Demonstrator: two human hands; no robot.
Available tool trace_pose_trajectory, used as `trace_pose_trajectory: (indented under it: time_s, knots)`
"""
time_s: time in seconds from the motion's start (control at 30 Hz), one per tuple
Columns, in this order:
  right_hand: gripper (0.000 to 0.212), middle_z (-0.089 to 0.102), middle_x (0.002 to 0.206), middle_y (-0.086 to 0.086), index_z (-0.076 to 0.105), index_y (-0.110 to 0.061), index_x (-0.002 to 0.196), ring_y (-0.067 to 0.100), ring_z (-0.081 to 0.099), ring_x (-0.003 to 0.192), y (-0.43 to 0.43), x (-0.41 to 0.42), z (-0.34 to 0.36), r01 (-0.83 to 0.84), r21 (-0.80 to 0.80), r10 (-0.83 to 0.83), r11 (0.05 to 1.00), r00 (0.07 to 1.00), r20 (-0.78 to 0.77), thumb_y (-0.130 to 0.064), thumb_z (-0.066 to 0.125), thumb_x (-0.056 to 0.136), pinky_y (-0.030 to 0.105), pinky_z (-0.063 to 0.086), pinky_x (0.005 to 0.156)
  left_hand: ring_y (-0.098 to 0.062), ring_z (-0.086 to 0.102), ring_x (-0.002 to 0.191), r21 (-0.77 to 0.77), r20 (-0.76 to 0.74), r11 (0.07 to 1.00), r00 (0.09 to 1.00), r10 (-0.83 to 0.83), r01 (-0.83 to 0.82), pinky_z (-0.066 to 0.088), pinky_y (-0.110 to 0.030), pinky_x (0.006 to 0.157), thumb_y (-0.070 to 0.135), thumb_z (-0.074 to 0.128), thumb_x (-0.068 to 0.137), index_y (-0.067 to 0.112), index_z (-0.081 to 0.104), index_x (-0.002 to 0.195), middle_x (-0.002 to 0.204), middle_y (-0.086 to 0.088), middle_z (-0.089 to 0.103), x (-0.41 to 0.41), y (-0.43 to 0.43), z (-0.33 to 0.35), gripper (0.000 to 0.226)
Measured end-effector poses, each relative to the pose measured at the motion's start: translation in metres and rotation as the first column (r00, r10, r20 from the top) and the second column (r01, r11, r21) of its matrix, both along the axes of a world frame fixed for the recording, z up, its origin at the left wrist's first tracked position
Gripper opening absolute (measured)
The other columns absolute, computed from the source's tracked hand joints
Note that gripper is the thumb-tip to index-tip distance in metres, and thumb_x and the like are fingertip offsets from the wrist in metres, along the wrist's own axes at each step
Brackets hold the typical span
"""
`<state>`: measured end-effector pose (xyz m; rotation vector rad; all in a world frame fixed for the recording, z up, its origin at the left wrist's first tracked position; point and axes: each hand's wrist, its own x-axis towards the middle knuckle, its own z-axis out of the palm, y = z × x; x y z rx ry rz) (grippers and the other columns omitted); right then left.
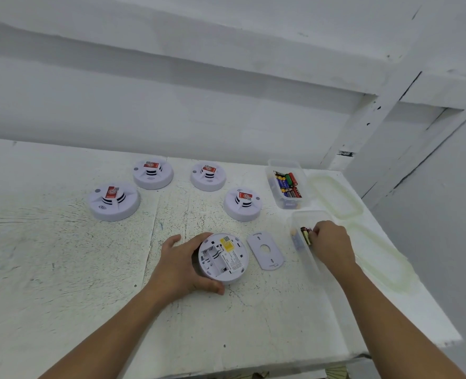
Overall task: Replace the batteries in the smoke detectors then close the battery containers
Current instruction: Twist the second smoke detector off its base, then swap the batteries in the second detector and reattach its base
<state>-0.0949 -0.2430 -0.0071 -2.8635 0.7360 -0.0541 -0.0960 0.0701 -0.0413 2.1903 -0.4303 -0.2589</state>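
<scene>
A white smoke detector lies upside down near the table's front, its battery bay open and showing no batteries. My left hand grips its left side. Its flat cover plate lies just to the right. My right hand reaches into the near clear plastic container, fingers closed on a battery there. A second clear container further back holds several batteries.
Several more smoke detectors stand face up behind, among them detectors at the left and right. Two translucent lids lie along the right table edge. A white wall rises behind the table.
</scene>
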Motion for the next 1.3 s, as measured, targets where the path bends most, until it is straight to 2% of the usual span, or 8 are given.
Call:
trace_pose_trajectory:
  time_s: [0.2,0.33,0.53,0.73,0.87,1.03,1.13,1.3]
  knots:
    - [0.022,0.067,0.081,0.015,0.063,-0.006,0.079,0.033,0.065,0.066,-0.004,-0.001,0.002,0.027,0.185,-0.036,0.982,0.998,0.045,-0.005,0.043,0.090,0.040,0.057,0.063,-0.003,0.011,0.126,0.029,-0.008,0.999,1.000,0.019,-0.019,0.008,-0.033,0.115,0.082,0.070,0.020,0.043,0.037,0.135,0.107,0.042,0.045,0.001,0.001,-0.004,0.126]
    - [0.022,0.067,0.078,0.017,0.061,-0.005,0.081,0.032,0.068,0.058,-0.004,0.000,0.010,0.049,0.295,-0.071,0.954,0.995,0.064,-0.002,0.041,0.090,0.046,0.059,0.062,0.017,0.007,0.095,-0.005,-0.046,1.000,0.999,0.027,-0.027,0.011,-0.036,0.115,0.075,0.073,0.020,0.042,0.037,0.134,0.105,0.045,0.038,-0.002,0.000,0.005,0.124]
    - [0.018,0.065,0.080,0.017,0.060,-0.001,0.087,0.032,0.069,0.055,-0.009,0.009,0.032,0.087,0.422,-0.155,0.902,0.979,0.130,0.000,0.043,0.093,0.047,0.059,0.060,0.017,0.005,0.097,-0.006,-0.025,1.000,1.000,0.008,-0.009,0.009,-0.034,0.115,0.084,0.066,0.018,0.047,0.035,0.131,0.105,0.046,0.039,-0.002,0.000,0.003,0.123]
    - [0.019,0.068,0.078,0.014,0.063,0.001,0.086,0.023,0.068,0.059,-0.013,0.031,0.054,-0.028,0.371,-0.104,0.928,0.938,0.331,-0.005,0.046,0.091,0.039,0.057,0.060,-0.006,0.011,0.133,0.024,0.016,0.999,0.999,0.033,-0.034,0.005,-0.033,0.116,0.081,0.073,0.028,0.044,0.036,0.135,0.114,0.038,0.051,0.001,0.000,-0.009,0.120]
    - [0.014,0.066,0.084,0.005,0.068,-0.006,0.088,0.021,0.061,0.075,-0.007,0.062,0.061,-0.167,0.219,0.073,0.961,0.921,0.383,-0.007,0.054,0.088,0.028,0.046,0.071,0.006,0.010,0.118,0.019,0.011,0.999,0.999,0.043,-0.043,0.005,-0.031,0.116,0.078,0.075,0.028,0.048,0.035,0.130,0.110,0.039,0.051,0.000,-0.002,-0.004,0.114]
    - [0.023,0.069,0.103,0.012,0.071,-0.003,0.095,0.023,0.060,0.086,-0.002,0.110,0.050,-0.249,0.162,0.219,0.955,0.959,0.179,0.003,0.051,0.086,0.025,0.041,0.069,-0.010,0.011,0.136,0.068,0.033,0.995,0.997,0.066,-0.068,0.008,-0.030,0.113,0.084,0.071,0.024,0.051,0.034,0.131,0.111,0.040,0.051,0.003,-0.003,-0.011,0.119]
    - [0.027,0.070,0.103,0.016,0.072,0.001,0.095,0.026,0.058,0.080,0.001,0.131,0.043,-0.247,0.145,0.249,0.958,0.969,0.008,0.009,0.049,0.083,0.026,0.041,0.066,0.018,0.009,0.120,0.062,0.036,0.997,0.998,0.051,-0.053,0.003,-0.021,0.108,0.079,0.074,0.026,0.057,0.032,0.121,0.109,0.044,0.045,0.001,-0.005,-0.003,0.106]
    - [0.023,0.065,0.087,0.014,0.071,0.003,0.095,0.023,0.051,0.072,0.006,0.147,0.034,-0.284,0.135,0.307,0.949,0.928,-0.209,0.003,0.053,0.082,0.022,0.038,0.053,0.016,0.008,0.108,0.065,0.015,0.997,0.999,0.051,-0.052,-0.001,-0.018,0.106,0.071,0.080,0.030,0.059,0.028,0.115,0.108,0.046,0.040,-0.001,-0.006,0.005,0.100]
